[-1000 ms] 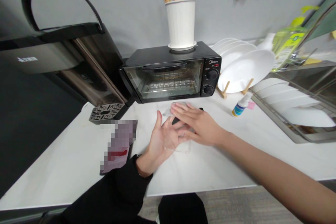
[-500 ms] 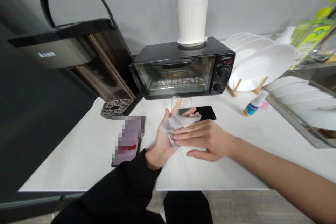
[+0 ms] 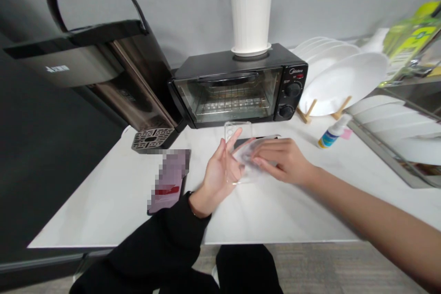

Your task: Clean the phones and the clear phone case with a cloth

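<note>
A clear phone case (image 3: 238, 125) rests in my left hand (image 3: 217, 177), whose thumb and fingers show around and through it. My right hand (image 3: 287, 158) pinches a thin white wipe (image 3: 248, 150), blurred by motion, at the right side of the case. Behind the wipe a dark phone (image 3: 278, 137) lies on the table, mostly hidden. Left of my left wrist lies another phone (image 3: 170, 179) with a blurred-out, purplish screen.
A black toaster oven (image 3: 234, 96) stands behind my hands, bearing a white cup (image 3: 251, 16) of chopsticks. A drinks dispenser (image 3: 138, 87) is on the left. On the right are a small spray bottle (image 3: 333, 134), white plates (image 3: 344, 85) in a wooden rack and a dish rack (image 3: 389, 156).
My right hand has moved up and right, lifting the wipe from over my left palm. More of the clear case now shows in my left hand. The view has shifted slightly.
</note>
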A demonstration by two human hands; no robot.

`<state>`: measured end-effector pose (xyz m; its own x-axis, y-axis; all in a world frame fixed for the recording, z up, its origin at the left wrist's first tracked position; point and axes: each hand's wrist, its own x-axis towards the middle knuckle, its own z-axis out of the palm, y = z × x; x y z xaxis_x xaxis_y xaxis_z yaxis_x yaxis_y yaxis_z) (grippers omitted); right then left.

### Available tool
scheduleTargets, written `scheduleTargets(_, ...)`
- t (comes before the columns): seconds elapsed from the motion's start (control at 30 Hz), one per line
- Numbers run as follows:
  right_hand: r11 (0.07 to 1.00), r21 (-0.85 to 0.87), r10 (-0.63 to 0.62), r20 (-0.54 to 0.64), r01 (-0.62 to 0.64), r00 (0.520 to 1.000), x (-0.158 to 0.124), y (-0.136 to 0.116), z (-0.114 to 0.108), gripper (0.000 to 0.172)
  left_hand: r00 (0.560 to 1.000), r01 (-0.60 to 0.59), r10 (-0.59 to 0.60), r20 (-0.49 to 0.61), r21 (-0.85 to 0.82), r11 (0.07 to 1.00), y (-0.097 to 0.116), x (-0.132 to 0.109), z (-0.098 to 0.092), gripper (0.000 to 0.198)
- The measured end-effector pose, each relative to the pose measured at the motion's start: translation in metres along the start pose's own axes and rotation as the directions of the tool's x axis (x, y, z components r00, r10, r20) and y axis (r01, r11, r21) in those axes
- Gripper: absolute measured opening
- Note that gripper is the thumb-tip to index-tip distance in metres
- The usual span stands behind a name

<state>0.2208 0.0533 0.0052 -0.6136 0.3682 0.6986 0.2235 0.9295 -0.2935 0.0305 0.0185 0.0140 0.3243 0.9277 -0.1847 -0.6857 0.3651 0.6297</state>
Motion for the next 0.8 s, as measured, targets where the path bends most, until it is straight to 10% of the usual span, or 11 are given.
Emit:
scheduleTargets(0.23,0.974,0.118,-0.209,0.150,0.192,0.966,-0.001,-0.003,0.010,0.050,1.000,0.009,-0.010,-0.018,-0.051,0.999,-0.004,0.003,-0.001,0.052)
scheduleTargets(0.43,0.995,-0.101,0.016,0.088,-0.007,0.996,-0.001,0.004,0.001,0.052,0.997,0.073,-0.074,-0.022,-0.034,0.997,-0.002,0.002,0.002,0.049)
scheduleTargets(0.53,0.992,-0.027,-0.116,0.192,0.124,0.974,-0.001,-0.001,0.007,0.067,0.997,0.049,-0.051,-0.054,-0.028,0.998,-0.003,0.002,0.003,0.051)
scheduleTargets(0.63,0.976,0.036,-0.217,0.193,0.215,0.957,-0.002,0.001,0.009,0.046,0.998,-0.021,0.019,-0.053,-0.027,0.999,-0.002,0.002,0.002,0.052)
scheduleTargets(0.8,0.982,-0.187,-0.015,0.142,0.042,0.990,0.000,0.012,0.003,0.068,0.989,0.146,-0.146,0.000,-0.005,0.989,-0.003,0.002,-0.001,0.046)
